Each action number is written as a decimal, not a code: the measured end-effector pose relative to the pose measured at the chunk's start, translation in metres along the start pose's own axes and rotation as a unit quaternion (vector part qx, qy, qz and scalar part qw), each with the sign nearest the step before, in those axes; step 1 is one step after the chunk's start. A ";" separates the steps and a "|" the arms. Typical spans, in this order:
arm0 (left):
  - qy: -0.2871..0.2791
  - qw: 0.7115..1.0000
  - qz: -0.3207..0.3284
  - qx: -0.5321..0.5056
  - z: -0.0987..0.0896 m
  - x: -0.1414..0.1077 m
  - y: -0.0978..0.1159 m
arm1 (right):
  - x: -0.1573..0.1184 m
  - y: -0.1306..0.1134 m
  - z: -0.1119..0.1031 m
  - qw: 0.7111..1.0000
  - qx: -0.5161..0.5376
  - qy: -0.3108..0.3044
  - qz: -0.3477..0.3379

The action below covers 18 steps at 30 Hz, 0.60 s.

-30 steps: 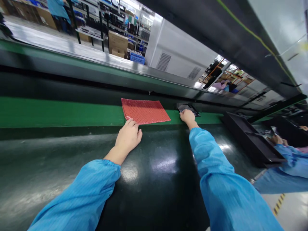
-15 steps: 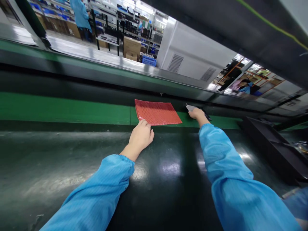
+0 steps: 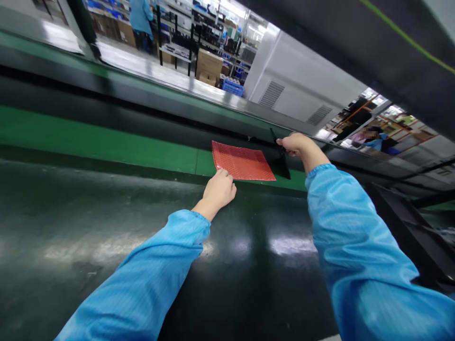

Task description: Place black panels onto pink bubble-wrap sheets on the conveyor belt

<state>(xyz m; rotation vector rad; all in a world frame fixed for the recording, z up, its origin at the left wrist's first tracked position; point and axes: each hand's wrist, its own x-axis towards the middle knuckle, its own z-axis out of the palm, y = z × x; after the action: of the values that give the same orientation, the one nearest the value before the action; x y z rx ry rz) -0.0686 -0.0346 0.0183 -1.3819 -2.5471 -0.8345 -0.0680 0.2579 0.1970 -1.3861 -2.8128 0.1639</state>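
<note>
A red bubble-wrap bag (image 3: 245, 162) lies flat on the green strip beyond the dark work surface. The fingers of my left hand (image 3: 219, 188) are closed on its near left corner. To the right of the bag, my right hand (image 3: 298, 146) pinches a thin black flat piece (image 3: 282, 168) by its upper part. That piece stands steeply tilted, its lower end close to the bag's right edge. Its exact kind cannot be made out.
A green belt strip (image 3: 142, 149) runs across, with a metal ledge (image 3: 159, 90) behind it. A black tray-like box (image 3: 408, 222) stands at right. Overhead hangs a dark panel (image 3: 337, 42). Beyond are a person in blue (image 3: 141, 19), shelves and a blue crate (image 3: 232, 87).
My right hand has lifted and turned the flat piece from lying low to steeply tilted, nearer the bag. My left hand stays at the bag's corner. The camera view has shifted.
</note>
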 end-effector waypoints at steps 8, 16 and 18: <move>0.003 1.000 -0.003 -0.014 0.003 0.002 -0.002 | -0.038 -0.065 0.015 0.999 -0.013 -0.029 -0.045; 0.014 1.000 -0.011 -0.015 0.000 0.003 -0.001 | -0.058 -0.109 0.033 0.990 -0.082 -0.001 -0.119; 0.012 1.000 -0.010 -0.020 -0.001 0.005 -0.001 | -0.064 -0.121 0.035 0.987 -0.094 -0.010 -0.128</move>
<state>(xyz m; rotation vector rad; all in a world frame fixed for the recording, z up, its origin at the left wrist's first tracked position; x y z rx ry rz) -0.0721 -0.0317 0.0205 -1.3516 -2.5442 -0.9047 -0.1261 0.1309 0.1761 -1.0373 -3.0544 -0.0903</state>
